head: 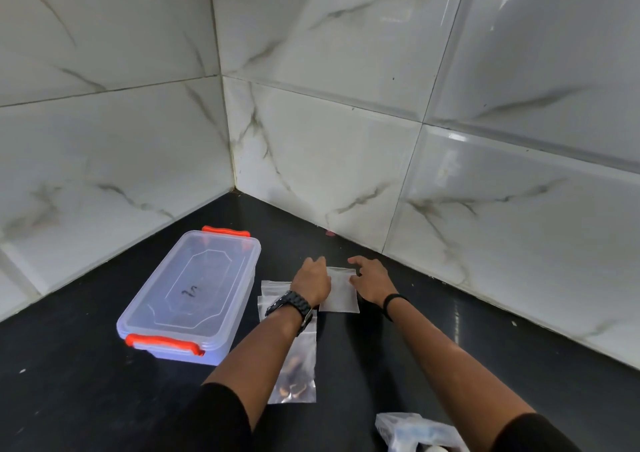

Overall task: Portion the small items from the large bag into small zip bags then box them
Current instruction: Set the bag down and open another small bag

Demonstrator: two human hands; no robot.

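A small clear zip bag lies flat on the black counter between my hands. My left hand rests on its left edge, fingers at the top corner. My right hand touches its right edge near the zip strip, fingers spread. A longer zip bag holding several small brown items lies under my left forearm. Another clear bag shows to the left of my wrist. A clear plastic box with orange latches stands shut at the left. The large bag sits at the bottom edge.
Marble-pattern tiled walls meet in a corner just behind the hands, bounding the counter at the back and right. A small pink speck lies at the wall's base.
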